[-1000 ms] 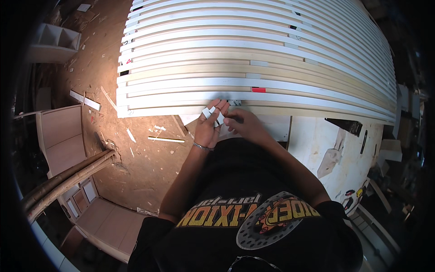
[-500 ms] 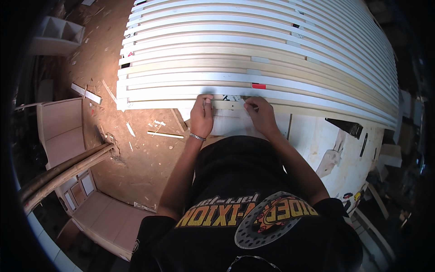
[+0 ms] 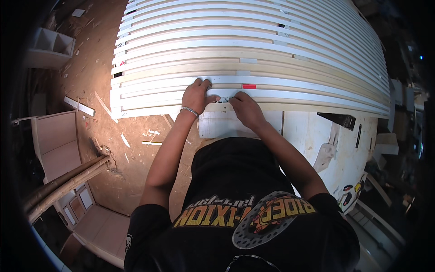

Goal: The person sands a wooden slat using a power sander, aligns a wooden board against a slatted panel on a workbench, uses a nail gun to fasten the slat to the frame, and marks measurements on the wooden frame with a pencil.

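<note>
Long white wooden slats [image 3: 158,89] lie in parallel rows with narrow gaps, forming a large slatted panel before me. Across the near slats rests my left hand [image 3: 195,97], fingers spread forward and thumb stretched out to the right. My right hand [image 3: 246,110] is closed at the near edge, fingertips pressed together beside a small printed piece [image 3: 225,99] set between two slats. Whatever those fingertips hold is hidden. A small red piece [image 3: 249,86] sits in the gap just beyond my right hand.
Below the panel's near edge is a white board surface [image 3: 299,140], with a dark wedge-shaped object [image 3: 337,120] at its right. Wood scraps [image 3: 79,106] litter the brown floor. Cabinet-like wooden pieces [image 3: 55,140] and bamboo poles [image 3: 68,188] stand at left.
My left hand has moved forward over the slats and spread its fingers. My right hand has shifted slightly left, closer to the printed piece. The whole view has shifted a little.
</note>
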